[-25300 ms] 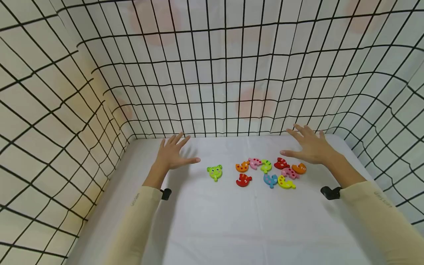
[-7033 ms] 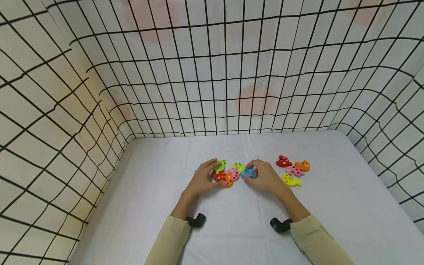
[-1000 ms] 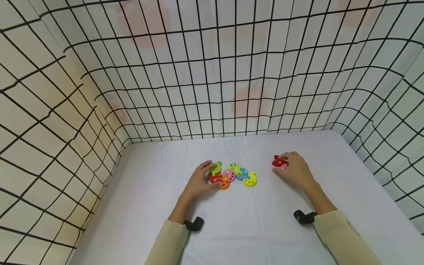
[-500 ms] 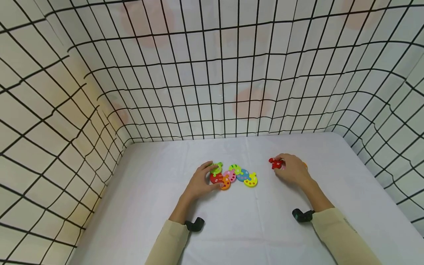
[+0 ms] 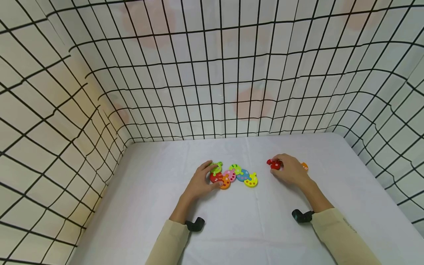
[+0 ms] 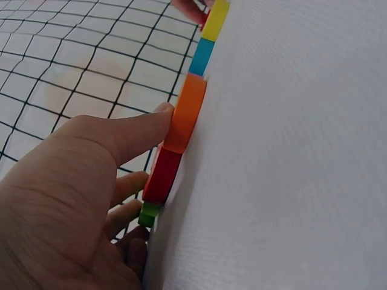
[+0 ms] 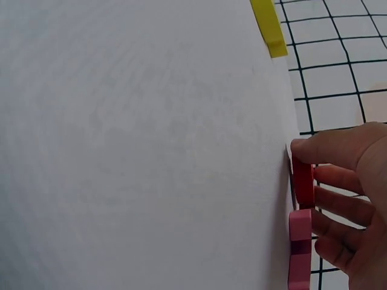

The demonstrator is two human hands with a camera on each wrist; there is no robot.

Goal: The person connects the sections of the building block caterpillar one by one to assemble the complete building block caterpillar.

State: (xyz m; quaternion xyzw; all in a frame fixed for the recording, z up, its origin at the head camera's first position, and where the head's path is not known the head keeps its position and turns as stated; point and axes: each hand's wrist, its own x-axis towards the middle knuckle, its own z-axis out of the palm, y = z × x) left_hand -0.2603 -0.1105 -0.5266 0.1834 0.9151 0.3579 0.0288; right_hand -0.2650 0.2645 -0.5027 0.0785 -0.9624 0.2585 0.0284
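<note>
My left hand (image 5: 200, 181) holds the head end of a chain of joined puzzle pieces. Its thumb touches the orange puzzle piece (image 6: 185, 115); its fingers reach the red numbered piece (image 5: 216, 177) and the green animal-face piece (image 5: 216, 168). The chain runs on rightward through a pink piece (image 5: 230, 175), a striped green piece (image 5: 235, 169), a blue piece (image 5: 243, 175) and a yellow piece (image 5: 251, 180). To the right, my right hand (image 5: 290, 170) pinches a loose red puzzle piece (image 7: 303, 181) between thumb and fingers. A loose pink piece (image 7: 300, 248) lies right beside that red one, hidden in the head view.
Beyond the right hand an orange piece (image 5: 304, 167) partly shows. White cloth covers the table (image 5: 228, 228). Black wire mesh (image 5: 225, 73) rises along the back and both sides, with pale fabric behind it.
Earlier, the pieces lay scattered under open hands. They were joined into a chain, blue then yellow coming last. Over the last second, my right hand shifted the red piece slightly left; the left hand stayed.
</note>
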